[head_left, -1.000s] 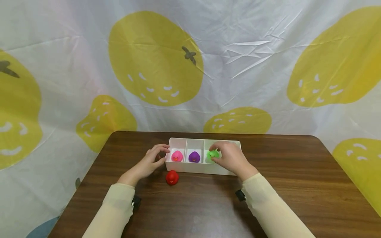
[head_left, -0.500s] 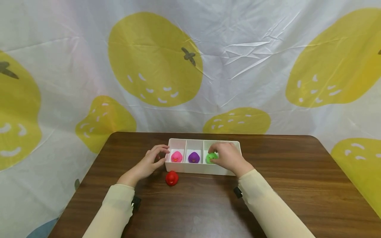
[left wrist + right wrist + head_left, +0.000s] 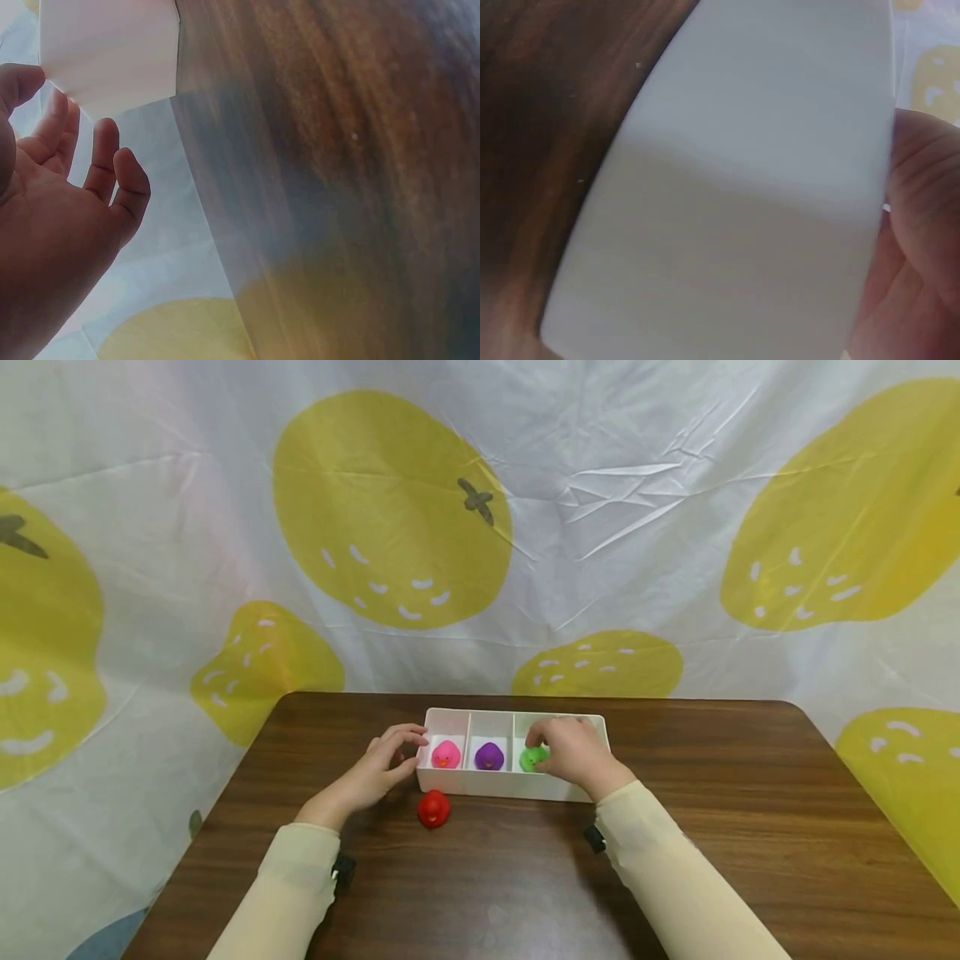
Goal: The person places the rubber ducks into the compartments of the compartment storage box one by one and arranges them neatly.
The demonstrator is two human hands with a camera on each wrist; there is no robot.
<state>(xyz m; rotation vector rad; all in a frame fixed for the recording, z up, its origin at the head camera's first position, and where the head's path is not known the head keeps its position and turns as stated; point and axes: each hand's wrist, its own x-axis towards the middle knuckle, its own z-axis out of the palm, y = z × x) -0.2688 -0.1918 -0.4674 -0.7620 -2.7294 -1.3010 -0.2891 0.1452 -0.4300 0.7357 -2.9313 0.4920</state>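
A white tray (image 3: 480, 784) with three compartments stands on the table. My right hand (image 3: 579, 752) reaches into its right compartment, thumb and fingers around a green rubber duck (image 3: 532, 758) low inside. A pink rubber duck (image 3: 446, 755) sits in the left compartment and a purple one, the purple rubber duck (image 3: 490, 757), in the middle. My left hand (image 3: 378, 766) is at the tray's left end, its relaxed fingertips right at the end wall. In the right wrist view the tray's front wall (image 3: 735, 187) hides the green duck and most of the fingers.
A red rubber duck (image 3: 433, 809) sits on the brown wooden table (image 3: 510, 877), just in front of the tray's left corner. Behind the table's far edge hangs a white cloth (image 3: 600, 568) with large yellow fruit prints.
My right hand has lowered the green duck a little within the right compartment, and its wrist has shifted slightly left. The left hand and the other ducks have stayed in place.
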